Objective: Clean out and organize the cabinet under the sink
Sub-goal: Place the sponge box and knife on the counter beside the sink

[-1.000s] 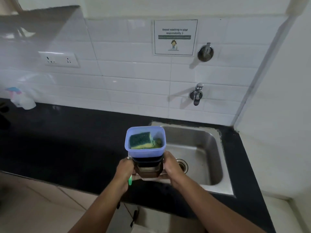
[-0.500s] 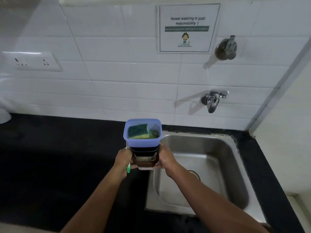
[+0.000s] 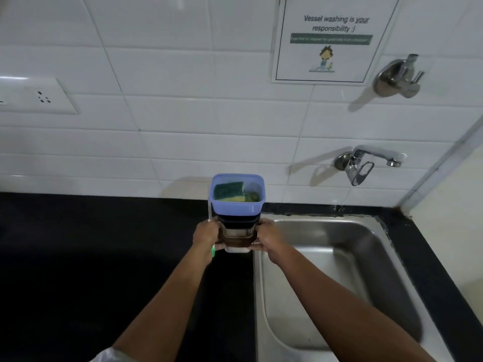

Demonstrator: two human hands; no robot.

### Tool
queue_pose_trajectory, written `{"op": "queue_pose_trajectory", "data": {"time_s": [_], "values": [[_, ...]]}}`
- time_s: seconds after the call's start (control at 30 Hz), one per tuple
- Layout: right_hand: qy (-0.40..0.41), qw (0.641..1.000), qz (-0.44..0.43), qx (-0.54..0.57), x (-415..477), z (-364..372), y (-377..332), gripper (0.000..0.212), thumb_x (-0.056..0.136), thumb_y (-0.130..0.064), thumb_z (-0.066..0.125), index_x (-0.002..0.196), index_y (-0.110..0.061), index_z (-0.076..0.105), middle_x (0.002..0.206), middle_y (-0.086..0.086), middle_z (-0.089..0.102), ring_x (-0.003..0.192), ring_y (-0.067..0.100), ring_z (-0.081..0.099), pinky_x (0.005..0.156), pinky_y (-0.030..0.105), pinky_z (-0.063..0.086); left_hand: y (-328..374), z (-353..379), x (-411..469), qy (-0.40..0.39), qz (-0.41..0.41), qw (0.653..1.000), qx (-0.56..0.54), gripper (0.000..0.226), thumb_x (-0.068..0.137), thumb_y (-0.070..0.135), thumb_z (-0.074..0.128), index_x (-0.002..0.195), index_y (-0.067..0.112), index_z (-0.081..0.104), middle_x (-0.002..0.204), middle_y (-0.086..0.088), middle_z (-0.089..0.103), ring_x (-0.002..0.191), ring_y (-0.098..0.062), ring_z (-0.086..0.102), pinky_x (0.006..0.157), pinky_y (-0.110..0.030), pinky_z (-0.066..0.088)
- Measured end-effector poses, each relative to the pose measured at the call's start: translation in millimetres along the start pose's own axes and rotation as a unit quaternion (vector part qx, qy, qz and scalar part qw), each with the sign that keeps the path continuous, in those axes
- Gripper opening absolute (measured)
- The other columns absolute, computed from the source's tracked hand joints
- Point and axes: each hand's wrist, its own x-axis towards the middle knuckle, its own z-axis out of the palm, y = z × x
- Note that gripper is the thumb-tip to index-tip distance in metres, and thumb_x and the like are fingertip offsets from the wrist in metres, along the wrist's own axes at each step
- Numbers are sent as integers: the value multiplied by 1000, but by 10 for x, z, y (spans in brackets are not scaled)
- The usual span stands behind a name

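One stack (image 3: 236,208) between left hand (image 3: 206,235), right hand (image 3: 269,237); sink (image 3: 339,220) alongside, tap (image 3: 362,163) beyond.

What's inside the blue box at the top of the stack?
A green and yellow sponge lies inside the blue box, with a second greenish piece tucked beside it, mostly hidden. The sponge covers the box's bottom, so anything under it cannot be seen.

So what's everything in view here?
blue plastic tub: one, blue, top of held stack
green-and-yellow sponge: one clear, inside tub
dark and clear stacked containers: several, beneath tub
thin white stick, green end: one, beside stack
steel sink: one, silver, right
kitchen countertop: one, black, left of sink
steel wall taps: two, silver, above sink
paper notice: one, white, on tiles
socket plate: one, white, left wall
left hand, right hand: two, gripping stack's sides
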Motion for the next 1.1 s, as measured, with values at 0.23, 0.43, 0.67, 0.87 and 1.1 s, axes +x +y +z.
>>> {"op": "queue_pose_trajectory", "data": {"time_s": [0.23, 0.43, 0.67, 0.87, 1.1], "values": [[13, 1000, -18, -14, 292, 61, -262, 28, 93, -6, 44, 93, -11, 72, 98, 17, 79, 90, 34, 78, 67, 42, 66, 177, 52, 386, -14, 20, 1000, 18, 37, 101, 5, 50, 124, 18, 75, 111, -11, 80, 105, -32, 77, 94, -55, 63], [25, 999, -14, -24, 478, 89, -384, 32, 99, -6, 39, 100, -10, 71, 98, 13, 78, 83, 28, 77, 67, 40, 65, 243, 110, 545, -4, 33, 999, 21, 27, 101, 9, 56, 105, 26, 77, 110, -9, 80, 102, -29, 78, 92, -53, 65], [22, 999, -18, -19, 560, 92, -353, 35, 98, -5, 38, 108, -12, 71, 107, 14, 76, 97, 33, 76, 77, 46, 66, 245, 145, 617, 11, 42, 999, 18, 27, 102, 9, 55, 107, 26, 77, 106, -8, 81, 98, -27, 79, 90, -52, 66], [65, 997, -45, -22, 510, -28, -356, 32, 90, -11, 52, 116, -22, 67, 109, 4, 73, 88, 19, 69, 70, 32, 56, 295, 130, 553, 89, 40, 995, -17, 17, 99, 21, 60, 91, 22, 76, 114, -17, 77, 103, -31, 74, 97, -52, 62], [243, 942, -203, 115, 222, -37, -668, 24, 93, -16, 54, 105, -22, 73, 98, -14, 74, 90, -7, 63, 73, 13, 44, 693, 188, 130, 190, 178, 960, -105, 36, 96, 13, 55, 114, 27, 83, 119, 1, 78, 113, -22, 71, 101, -41, 59]]}}
